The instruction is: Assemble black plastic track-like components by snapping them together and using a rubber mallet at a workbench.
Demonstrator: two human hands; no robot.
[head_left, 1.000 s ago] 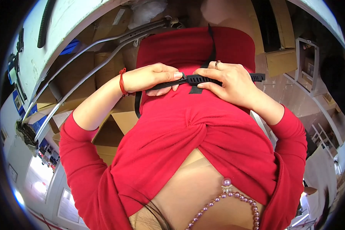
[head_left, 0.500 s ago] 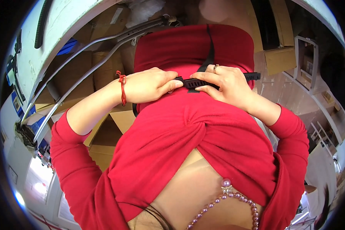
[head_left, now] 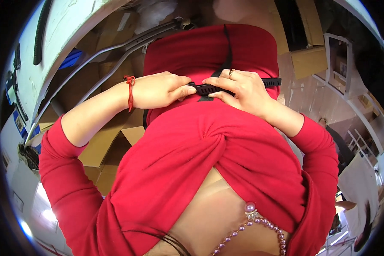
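A black slotted strap point(head_left: 206, 89), rubber-like, lies across the red clothing at my waist. My left hand point(head_left: 160, 90), with a red cord bracelet on its wrist, pinches the strap's left end between thumb and fingers. Around the middle of the strap close the thumb and fingers of my right hand point(head_left: 245, 91), which wears a ring. The ridged right end sticks out beyond that hand. Part of the strap is hidden beneath my fingers. A thin black band point(head_left: 228, 51) runs over my red lap and passes behind the strap.
A white table edge point(head_left: 68, 47) curves along the left, with another black ribbed strap point(head_left: 42, 32) on it. Bent metal tubes point(head_left: 85, 62) stand beneath it. Cardboard boxes point(head_left: 99, 147) are at the left and a brown box point(head_left: 309, 62) at the far right, near a white frame point(head_left: 338, 64).
The whole scene has shifted slightly left in the view. Both hands keep their hold on the strap, with only slight movement of the fingers.
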